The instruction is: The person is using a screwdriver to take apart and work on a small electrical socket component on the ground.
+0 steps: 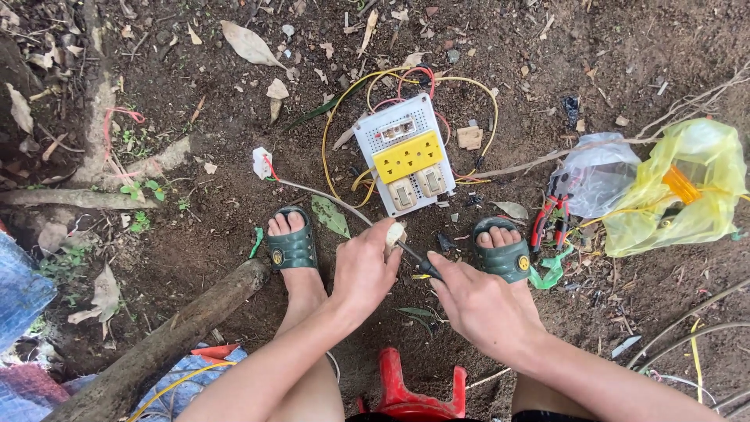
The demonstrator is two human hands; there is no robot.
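Bare dirt underfoot. My left hand [364,270] grips the cable [328,195]; my right hand [476,305] clamps a screwdriver [418,262] against it. Stripping step, I judge; socket board [405,152] lies just beyond both hands.

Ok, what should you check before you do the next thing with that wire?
1. Left hand grips the grey cable: ok.
2. Right hand holds the dark tool at the cable: ok.
3. Cable free of power: cannot tell; its white plug lies loose on the soil.
4. Socket board within reach, past the feet: ok.
5. Red-handled pliers nearby: ok.
6. Feet covered: not ok, open sandals.
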